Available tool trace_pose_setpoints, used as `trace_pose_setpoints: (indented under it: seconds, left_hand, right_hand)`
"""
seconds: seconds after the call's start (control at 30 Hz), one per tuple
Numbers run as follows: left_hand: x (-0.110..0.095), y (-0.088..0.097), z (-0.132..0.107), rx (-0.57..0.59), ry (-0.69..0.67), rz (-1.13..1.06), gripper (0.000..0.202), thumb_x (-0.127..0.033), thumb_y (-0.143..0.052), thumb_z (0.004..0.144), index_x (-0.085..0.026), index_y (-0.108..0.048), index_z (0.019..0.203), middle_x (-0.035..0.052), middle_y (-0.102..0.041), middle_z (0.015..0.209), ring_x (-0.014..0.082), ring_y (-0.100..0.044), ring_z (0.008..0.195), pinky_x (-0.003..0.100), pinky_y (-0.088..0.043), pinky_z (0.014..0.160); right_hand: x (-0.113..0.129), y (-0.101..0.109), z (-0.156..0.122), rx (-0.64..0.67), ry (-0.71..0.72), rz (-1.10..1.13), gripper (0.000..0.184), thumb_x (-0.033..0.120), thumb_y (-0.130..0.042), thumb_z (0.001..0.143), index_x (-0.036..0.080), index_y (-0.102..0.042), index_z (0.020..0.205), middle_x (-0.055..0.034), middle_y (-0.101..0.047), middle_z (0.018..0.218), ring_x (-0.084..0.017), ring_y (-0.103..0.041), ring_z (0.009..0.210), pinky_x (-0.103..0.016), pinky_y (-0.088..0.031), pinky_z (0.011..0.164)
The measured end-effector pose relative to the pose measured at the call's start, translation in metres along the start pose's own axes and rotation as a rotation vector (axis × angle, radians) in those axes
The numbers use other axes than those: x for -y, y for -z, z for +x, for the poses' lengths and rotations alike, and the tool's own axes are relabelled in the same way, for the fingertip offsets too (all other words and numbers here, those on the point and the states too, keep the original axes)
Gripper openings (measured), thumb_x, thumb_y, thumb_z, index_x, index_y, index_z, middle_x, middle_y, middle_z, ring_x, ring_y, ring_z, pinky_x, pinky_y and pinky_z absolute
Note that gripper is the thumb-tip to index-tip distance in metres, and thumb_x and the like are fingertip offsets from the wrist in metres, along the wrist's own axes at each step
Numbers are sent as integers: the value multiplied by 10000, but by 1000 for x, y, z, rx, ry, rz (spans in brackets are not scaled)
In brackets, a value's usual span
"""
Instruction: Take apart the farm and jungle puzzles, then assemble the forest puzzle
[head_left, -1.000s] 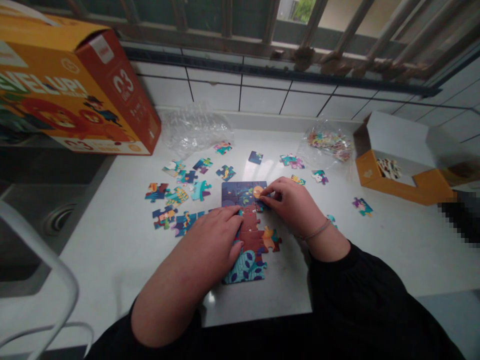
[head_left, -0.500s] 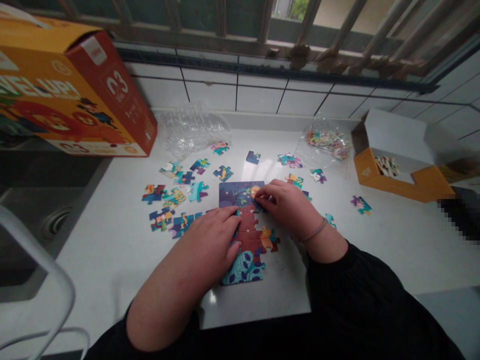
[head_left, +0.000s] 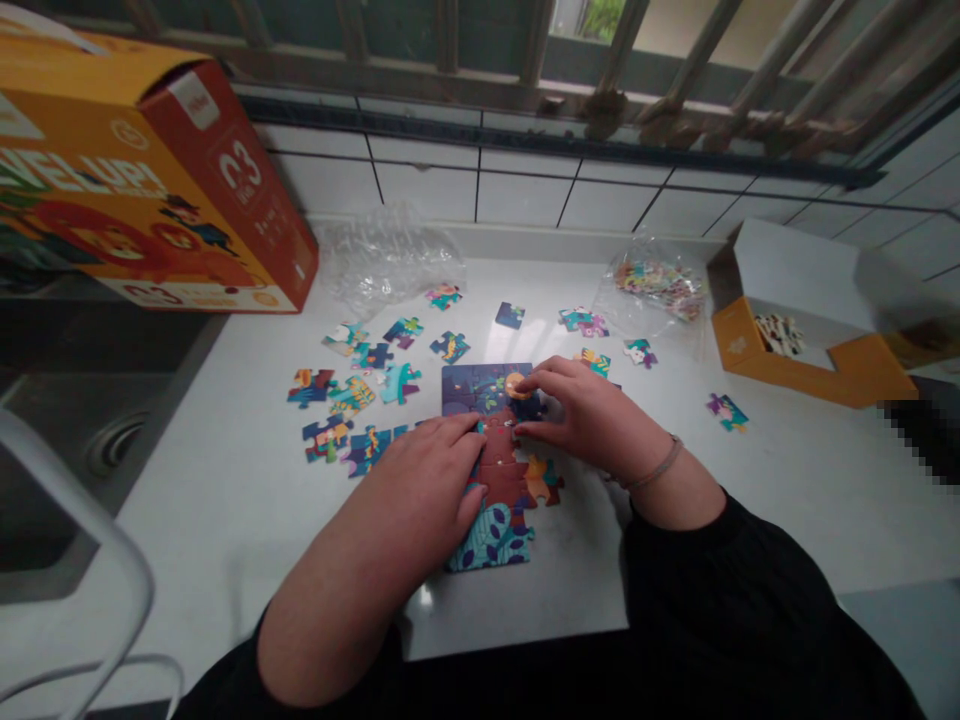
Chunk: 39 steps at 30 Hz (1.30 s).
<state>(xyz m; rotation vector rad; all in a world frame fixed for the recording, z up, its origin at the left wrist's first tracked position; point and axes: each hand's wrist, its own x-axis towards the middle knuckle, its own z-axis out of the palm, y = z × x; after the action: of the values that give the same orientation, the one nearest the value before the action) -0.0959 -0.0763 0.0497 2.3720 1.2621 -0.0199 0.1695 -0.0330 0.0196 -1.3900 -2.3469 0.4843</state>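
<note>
"Where do we have our puzzle (head_left: 501,462)?"

"We have it flat on the white table (head_left: 750,520), right in front of us, partly joined up."

"How is our left hand (head_left: 431,460)?"

"We have it lying on the puzzle's left side. Its fingers are close together and straight, the thumb sits a bit away, and they pinch nothing."

"And our right hand (head_left: 581,402)?"

"We touch the puzzle with its pointing finger, by the round orange moon (head_left: 512,382). The thumb is lower, with a gap between, so we see no pinch."

"What else do we see?"

"We see loose pieces (head_left: 311,388) around, a clear bag (head_left: 660,285) at the back right and a big orange box (head_left: 225,205) on the left."
</note>
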Motion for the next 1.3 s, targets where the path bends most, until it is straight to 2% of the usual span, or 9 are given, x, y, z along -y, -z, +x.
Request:
trace_pose_setpoints:
  seconds: [0.07,0.33,0.6,0.8,1.13,1.2,1.3]
  left_hand:
    - [-1,0,0,-5,5,-6,446,-221,-711,997,-160,-733,1438,199,-613,1681,411,-583,1553,622,-471,1317]
    - [-2,2,1,7,14,5,454,-221,-710,999,-161,-728,1449,186,-609,1690,399,-580,1558,604,-459,1331]
    - [-1,1,1,33,15,17,468,-242,-691,1024,-140,-717,1481,198,-578,1717,408,-558,1579,614,-458,1334]
    - [-1,1,0,5,-1,21,473,-226,-705,1002,-131,-728,1465,201,-609,1686,413,-578,1558,618,-471,1327]
    - [-2,2,1,19,9,22,466,-231,-703,1003,-136,-729,1459,200,-609,1686,412,-581,1556,618,-476,1320]
    - [-2,3,1,19,8,23,475,-232,-697,1004,-142,-724,1470,194,-607,1691,408,-580,1560,610,-473,1325]
    - [-2,3,1,25,11,20,490,-228,-681,1003,-140,-716,1484,200,-596,1704,399,-578,1568,601,-470,1330]
  right_hand:
    - [-3,2,-1,41,35,-8,444,292,-999,867,229,-772,1243,-124,-750,1258,-304,-726,1137,-450,-591,993]
    - [-13,-2,0,76,98,-46,384,160,-906,926,236,-808,1289,-115,-779,1246,-290,-743,1129,-459,-612,1001]
    - [-14,-4,-1,42,137,-22,311,155,-875,949,242,-852,1247,-117,-779,1243,-266,-749,1086,-443,-623,990]
    - [-14,-4,-1,40,112,-39,236,228,-833,1008,260,-866,1239,-118,-762,1248,-262,-735,1098,-446,-613,1003]
    - [-13,-7,0,30,117,-47,216,196,-812,1003,263,-871,1200,-106,-769,1231,-249,-733,1077,-425,-599,987]
    - [-11,-3,-1,-10,106,-37,180,223,-788,1027,251,-862,1188,-108,-778,1202,-251,-738,1059,-415,-597,969]
    - [-12,12,-3,-187,-5,-74,176,263,-684,1081,228,-838,1160,-108,-796,1125,-268,-742,1043,-419,-585,955]
